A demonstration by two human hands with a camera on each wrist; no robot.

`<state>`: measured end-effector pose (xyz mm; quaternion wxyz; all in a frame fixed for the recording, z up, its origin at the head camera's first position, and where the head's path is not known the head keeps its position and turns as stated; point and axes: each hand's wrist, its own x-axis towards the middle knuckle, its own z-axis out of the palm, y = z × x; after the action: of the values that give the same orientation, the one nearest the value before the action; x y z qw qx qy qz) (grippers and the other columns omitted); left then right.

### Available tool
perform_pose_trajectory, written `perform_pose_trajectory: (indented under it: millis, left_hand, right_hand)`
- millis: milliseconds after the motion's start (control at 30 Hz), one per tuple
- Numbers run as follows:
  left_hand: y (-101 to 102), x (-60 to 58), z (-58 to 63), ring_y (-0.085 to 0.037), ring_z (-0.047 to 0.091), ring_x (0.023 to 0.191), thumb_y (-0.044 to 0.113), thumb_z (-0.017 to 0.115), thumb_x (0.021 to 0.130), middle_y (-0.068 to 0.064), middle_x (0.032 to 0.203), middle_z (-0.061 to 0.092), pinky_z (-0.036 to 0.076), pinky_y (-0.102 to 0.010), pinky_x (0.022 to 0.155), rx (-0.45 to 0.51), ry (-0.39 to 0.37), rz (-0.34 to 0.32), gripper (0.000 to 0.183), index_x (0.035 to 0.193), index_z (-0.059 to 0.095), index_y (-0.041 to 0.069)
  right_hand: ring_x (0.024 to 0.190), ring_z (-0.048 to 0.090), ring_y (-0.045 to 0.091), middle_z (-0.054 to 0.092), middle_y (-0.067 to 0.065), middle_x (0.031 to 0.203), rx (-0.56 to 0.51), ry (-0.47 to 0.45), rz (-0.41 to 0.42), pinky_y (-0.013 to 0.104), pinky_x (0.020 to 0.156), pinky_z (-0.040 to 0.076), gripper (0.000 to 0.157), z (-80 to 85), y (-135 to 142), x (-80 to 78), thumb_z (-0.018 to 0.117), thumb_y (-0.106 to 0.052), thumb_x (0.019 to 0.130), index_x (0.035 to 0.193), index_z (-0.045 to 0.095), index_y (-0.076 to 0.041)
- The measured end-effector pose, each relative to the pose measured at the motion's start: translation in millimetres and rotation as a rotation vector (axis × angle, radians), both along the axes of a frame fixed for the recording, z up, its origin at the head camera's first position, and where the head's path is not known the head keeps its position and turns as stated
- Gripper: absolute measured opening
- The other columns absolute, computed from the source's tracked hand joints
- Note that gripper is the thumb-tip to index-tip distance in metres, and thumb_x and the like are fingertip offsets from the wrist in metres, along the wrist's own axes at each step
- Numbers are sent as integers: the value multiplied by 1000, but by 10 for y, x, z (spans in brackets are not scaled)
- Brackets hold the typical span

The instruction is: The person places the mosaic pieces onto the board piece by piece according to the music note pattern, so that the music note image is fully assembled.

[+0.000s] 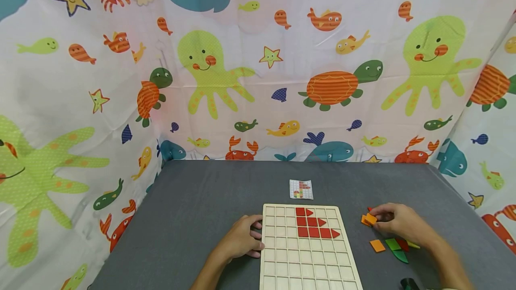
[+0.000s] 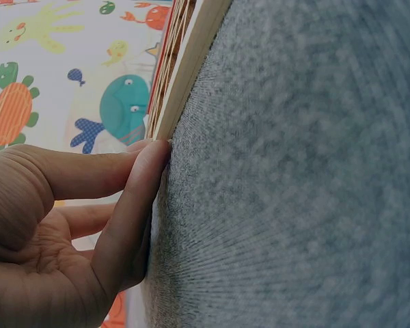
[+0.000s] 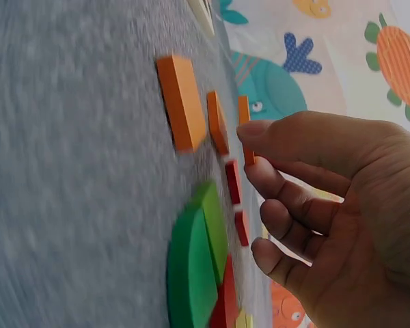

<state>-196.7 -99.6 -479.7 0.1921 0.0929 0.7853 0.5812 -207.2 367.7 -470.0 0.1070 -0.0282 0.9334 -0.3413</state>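
Observation:
A pale wooden grid board (image 1: 278,254) lies on the grey table. Red squares (image 1: 313,232) and red triangles (image 1: 335,233) fill cells in its upper part, forming three rows that each end in a triangle. My left hand (image 1: 242,238) holds the board's left edge, thumb and index finger meeting there in the left wrist view. To the board's right, my right hand (image 1: 407,220) pinches an orange square tile (image 3: 246,133) between thumb and fingertips, lifted off the table. Another orange tile (image 3: 217,123) lies just below it, and a third orange tile (image 1: 377,246) is nearer me.
Near my right forearm lie a green tile (image 1: 392,244), a dark green curved piece (image 1: 401,256), a red piece (image 1: 402,244) and a yellow piece (image 1: 413,245). A printed pattern card (image 1: 301,189) sits behind the board. A dark object (image 1: 409,283) shows at the front edge.

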Motion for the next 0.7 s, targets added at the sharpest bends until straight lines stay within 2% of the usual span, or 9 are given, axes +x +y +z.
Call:
perform_pose_trajectory:
  millis: [200, 533, 700]
  left_hand:
    - [-4, 5, -2, -25, 64, 99, -20, 76, 79, -16, 125, 54, 68, -38, 60, 3, -1, -3, 77, 151, 51, -5]
    - [-5, 2, -7, -26, 64, 100, -19, 77, 79, -16, 125, 55, 68, -38, 60, 3, 3, -7, 78, 151, 51, -5]
    - [-6, 0, -11, -26, 63, 100, -19, 76, 79, -16, 125, 54, 68, -38, 60, 7, 1, -10, 78, 151, 50, -5]
  right_hand:
    - [94, 61, 20, 69, 5, 107, -27, 16, 41, 24, 70, 56, 35, 14, -176, -9, 80, -22, 90, 120, 75, -4]
    - [91, 56, 17, 67, -1, 101, 41, 121, 115, 27, 72, 52, 29, 37, -499, 5, 86, -27, 86, 111, 80, -15]
    - [94, 55, 19, 67, -3, 102, 2, 130, 147, 26, 73, 53, 28, 58, -655, 25, 87, -27, 85, 111, 81, -17]
